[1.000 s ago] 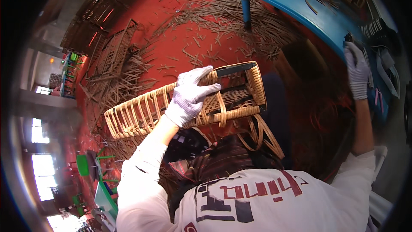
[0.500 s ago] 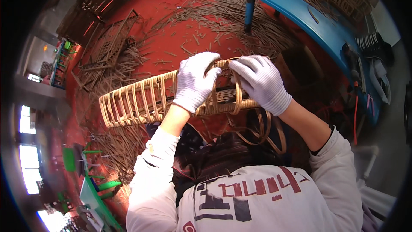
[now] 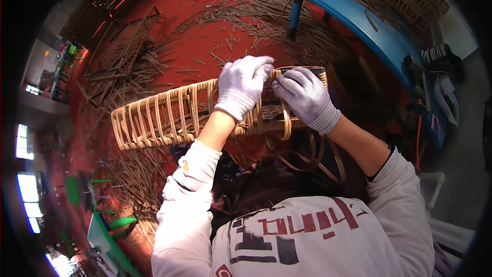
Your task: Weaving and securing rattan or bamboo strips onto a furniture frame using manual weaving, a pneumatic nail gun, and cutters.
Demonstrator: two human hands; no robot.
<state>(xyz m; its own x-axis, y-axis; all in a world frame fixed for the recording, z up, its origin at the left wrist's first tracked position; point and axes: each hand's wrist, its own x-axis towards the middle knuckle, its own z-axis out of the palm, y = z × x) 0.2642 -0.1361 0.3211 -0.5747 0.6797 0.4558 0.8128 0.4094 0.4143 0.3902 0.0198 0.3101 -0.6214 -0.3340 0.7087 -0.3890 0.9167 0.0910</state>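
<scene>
A long, narrow rattan frame (image 3: 148, 121), wound with tan strips over dark rails, lies across my lap. My left hand (image 3: 241, 86), in a white knit glove, is closed at the frame's far rail, its fingertips curled around a rattan strip that is mostly hidden. To its right my right hand (image 3: 310, 100), gloved alike, has its fingers bent over the same rail and grips the frame. Between the hands part of the rail is partly covered. Loose rattan strips (image 3: 328, 169) hang in loops below the frame's right end.
Cut strips (image 3: 246, 18) lie scattered over the red floor (image 3: 205, 46). A blue table (image 3: 353, 8) stands at the far right with strips and tools on it. Another woven frame (image 3: 120, 64) lies at the left, and a green-edged table (image 3: 105, 241) stands at the lower left.
My left hand has moved slightly right and up, its fingers now more curled. The right hand has shifted a little left and down. The view has also shifted slightly.
</scene>
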